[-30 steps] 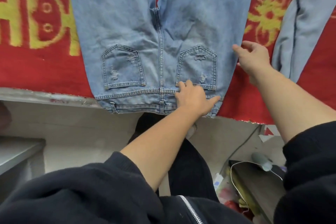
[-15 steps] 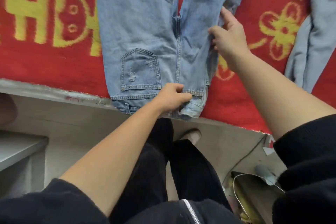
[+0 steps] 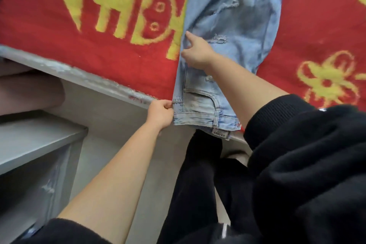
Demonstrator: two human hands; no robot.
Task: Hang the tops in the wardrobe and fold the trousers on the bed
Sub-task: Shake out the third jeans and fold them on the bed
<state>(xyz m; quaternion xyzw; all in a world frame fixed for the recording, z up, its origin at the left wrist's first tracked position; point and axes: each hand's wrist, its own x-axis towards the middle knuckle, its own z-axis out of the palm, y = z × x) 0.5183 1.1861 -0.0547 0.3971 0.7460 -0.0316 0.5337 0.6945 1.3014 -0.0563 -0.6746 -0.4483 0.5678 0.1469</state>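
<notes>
Red blanket (image 3: 118,69), jeans (image 3: 237,25) halved: left hand (image 3: 160,114) pinches the waistband (image 3: 198,119), right hand (image 3: 196,52) presses flat; better smooth wrinkles outward before the next fold.

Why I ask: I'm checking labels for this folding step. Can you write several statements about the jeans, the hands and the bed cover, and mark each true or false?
1. The jeans lie on a red blanket with yellow patterns. True.
2. The left hand lies flat on the blanket, away from the denim. False: it pinches the waistband corner at the bed's edge.
3. The right hand rests on the jeans near their left edge. True.
4. The jeans are spread open, both legs side by side. False: they are folded lengthwise, one leg over the other.
5. The person's sleeves are white. False: they are black.
</notes>
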